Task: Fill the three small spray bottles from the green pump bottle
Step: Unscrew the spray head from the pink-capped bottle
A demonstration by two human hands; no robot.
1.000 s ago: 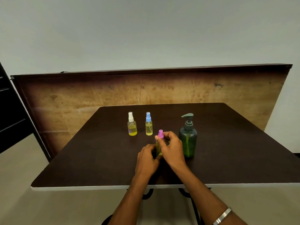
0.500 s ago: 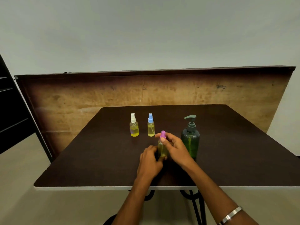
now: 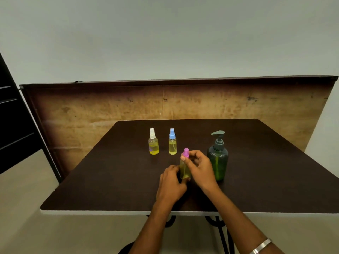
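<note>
A small spray bottle with a pink top [image 3: 184,167] stands upright on the dark table [image 3: 110,176], holding yellow liquid. My left hand [image 3: 171,184] grips its lower body. My right hand [image 3: 200,166] pinches the pink spray head with thumb and fingers. The green pump bottle [image 3: 218,158] stands just right of my right hand. Farther back stand a white-topped spray bottle [image 3: 153,142] and a blue-topped spray bottle [image 3: 172,142], both with yellow liquid inside.
A worn brown board [image 3: 91,114] stands upright behind the table. A dark shelf unit [image 3: 12,125] is at the far left. The table's white front edge [image 3: 110,212] runs below my wrists, with black metal legs under it.
Both hands stay on the pink-topped bottle; my right fingers have shifted around its spray head. The view has drifted slightly.
</note>
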